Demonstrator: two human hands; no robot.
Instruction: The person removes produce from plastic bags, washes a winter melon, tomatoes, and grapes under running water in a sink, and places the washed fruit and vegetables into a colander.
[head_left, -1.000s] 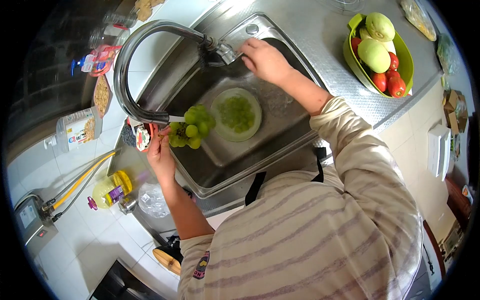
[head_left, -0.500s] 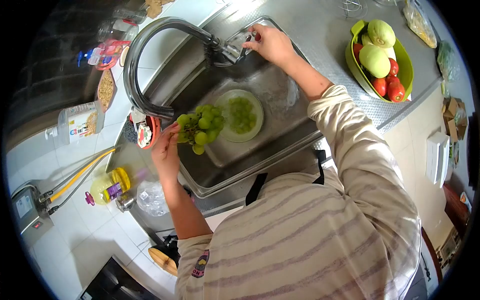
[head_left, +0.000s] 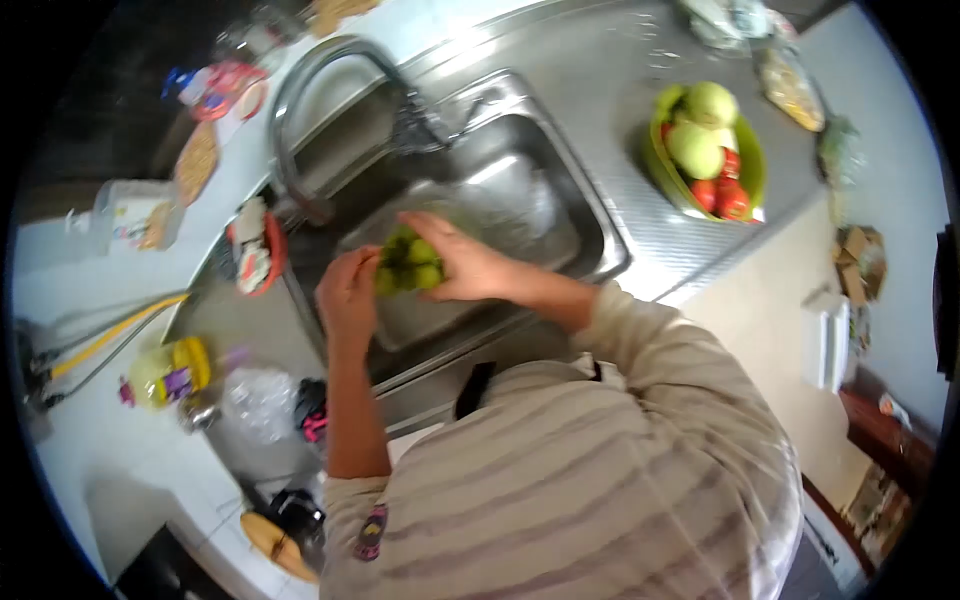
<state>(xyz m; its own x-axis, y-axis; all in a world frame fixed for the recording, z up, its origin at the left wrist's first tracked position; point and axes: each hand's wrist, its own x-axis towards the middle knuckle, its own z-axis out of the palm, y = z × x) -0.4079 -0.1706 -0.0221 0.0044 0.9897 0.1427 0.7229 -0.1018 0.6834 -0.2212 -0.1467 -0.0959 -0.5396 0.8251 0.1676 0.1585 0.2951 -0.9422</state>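
A bunch of green grapes [head_left: 410,262] is between my two hands over the sink [head_left: 575,205]. My left hand [head_left: 350,295] holds it from the left, fingers closed at its stem side. Curved round the right side of the bunch is my right hand [head_left: 465,262], its fingers against the grapes. Motion blurs both hands and the fruit. Above them arches the chrome faucet [head_left: 285,110], its lever no longer touched. The glass bowl of loose grapes is mostly hidden behind my right hand and forearm.
Right of the sink, a green basket [head_left: 755,190] holds tomatoes and pale round vegetables. A red container [head_left: 275,255] stands by the sink's left corner. An oil bottle [head_left: 160,375] and a clear plastic bag [head_left: 260,400] lie at lower left.
My right hand has left the faucet lever and come down to the grape bunch. My left hand still holds the bunch. The whole view has shifted and blurred slightly.
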